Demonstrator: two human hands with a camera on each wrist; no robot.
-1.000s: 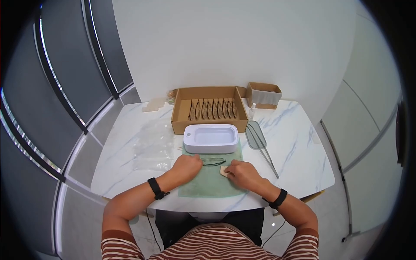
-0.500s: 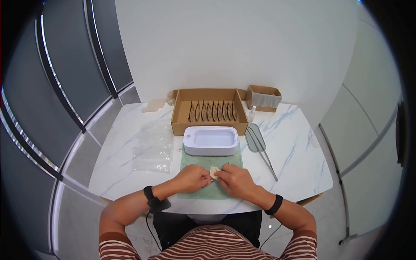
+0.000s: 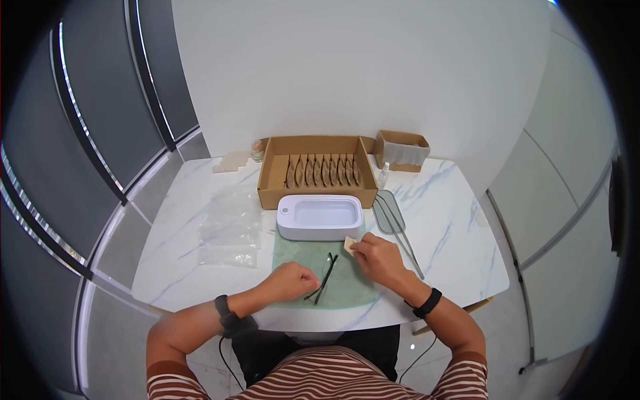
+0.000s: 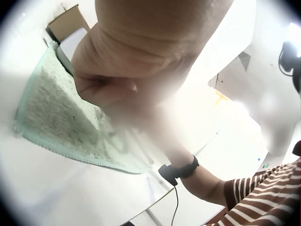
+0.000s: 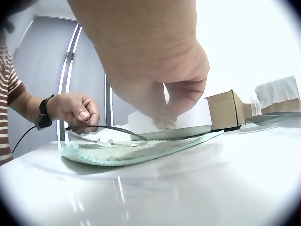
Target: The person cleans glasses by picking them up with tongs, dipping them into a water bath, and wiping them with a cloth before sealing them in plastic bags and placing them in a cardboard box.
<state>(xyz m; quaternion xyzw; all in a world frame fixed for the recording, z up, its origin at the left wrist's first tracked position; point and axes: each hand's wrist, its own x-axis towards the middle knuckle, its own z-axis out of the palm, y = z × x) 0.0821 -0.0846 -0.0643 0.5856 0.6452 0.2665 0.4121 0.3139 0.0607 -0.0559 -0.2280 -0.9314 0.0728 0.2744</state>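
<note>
Dark-framed glasses are tilted over the green cloth, their thin arms pointing away from the body. The left hand pinches them at their near end, fingers curled; the right wrist view shows the left hand with the dark frame at its fingertips. Up and to the right, the right hand pinches a small beige piece between thumb and fingers, near the front right corner of a white basin. The left wrist view is blurred around the fingers.
A cardboard box with a row of dark-edged items stands behind the basin. To the right lie a grey tray and long thin rods; clear plastic bags lie left. A small bottle and smaller box stand behind.
The hands were together over the glasses half a second ago and are now apart. The right hand has moved up and right with the beige piece; the glasses have turned and are in fuller view.
</note>
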